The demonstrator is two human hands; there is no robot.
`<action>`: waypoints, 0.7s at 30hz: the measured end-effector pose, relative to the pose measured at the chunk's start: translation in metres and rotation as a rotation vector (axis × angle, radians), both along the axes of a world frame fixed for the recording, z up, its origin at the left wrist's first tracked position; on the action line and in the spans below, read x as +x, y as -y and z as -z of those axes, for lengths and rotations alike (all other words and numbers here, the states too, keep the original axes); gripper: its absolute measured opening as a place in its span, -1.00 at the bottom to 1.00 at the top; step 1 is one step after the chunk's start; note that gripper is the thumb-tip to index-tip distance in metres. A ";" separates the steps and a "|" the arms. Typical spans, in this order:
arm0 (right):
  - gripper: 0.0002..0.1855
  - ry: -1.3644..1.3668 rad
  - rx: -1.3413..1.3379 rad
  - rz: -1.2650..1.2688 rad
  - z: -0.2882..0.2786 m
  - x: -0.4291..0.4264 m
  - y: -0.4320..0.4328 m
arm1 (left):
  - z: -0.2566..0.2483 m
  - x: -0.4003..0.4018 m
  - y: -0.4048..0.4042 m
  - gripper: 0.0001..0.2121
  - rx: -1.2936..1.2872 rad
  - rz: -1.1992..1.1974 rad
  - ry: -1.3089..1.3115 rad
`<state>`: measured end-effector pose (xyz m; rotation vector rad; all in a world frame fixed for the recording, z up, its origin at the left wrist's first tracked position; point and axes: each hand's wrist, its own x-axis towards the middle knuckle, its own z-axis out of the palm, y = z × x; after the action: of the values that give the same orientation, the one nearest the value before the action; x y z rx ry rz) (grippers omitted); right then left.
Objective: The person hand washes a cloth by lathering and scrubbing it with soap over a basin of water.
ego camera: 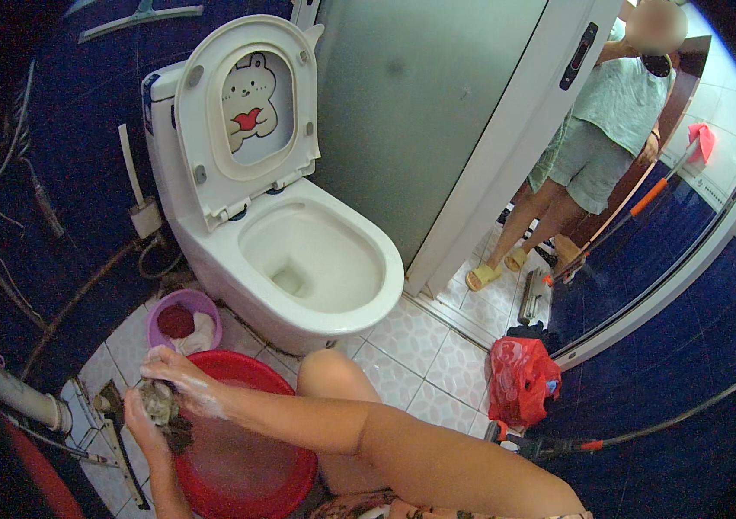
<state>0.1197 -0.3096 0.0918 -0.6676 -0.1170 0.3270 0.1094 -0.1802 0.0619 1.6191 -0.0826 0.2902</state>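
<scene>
My right hand [180, 379], with white suds on its skin and wrist, holds the upper side of a wet, bunched grey-green cloth [160, 402]. Against its lower left side is my left hand [144, 422]. A darker part of the cloth hangs at the left rim of a red plastic basin [306, 477], which holds cloudy, pinkish-looking water. Beyond my hands, a small purple tub [215, 311] contains a dark red item and a white cloth.
A white toilet [381, 311] with raised lid stands ahead, beside a frosted sliding door [433, 97]. A person [621, 117] stands in the doorway, near a mop [647, 198]. A red plastic bag [520, 379] lies on the tiles at right. A grey pipe [27, 399] is at left.
</scene>
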 end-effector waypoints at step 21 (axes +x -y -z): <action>-0.73 0.226 -0.371 0.373 -0.002 0.033 0.023 | -0.036 -0.025 0.019 -0.79 -0.036 0.279 -0.282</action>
<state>0.1527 -0.3321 0.0935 -1.0744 -0.1462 -0.0922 0.0848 -0.1997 0.0981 1.5754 -0.0855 -0.1511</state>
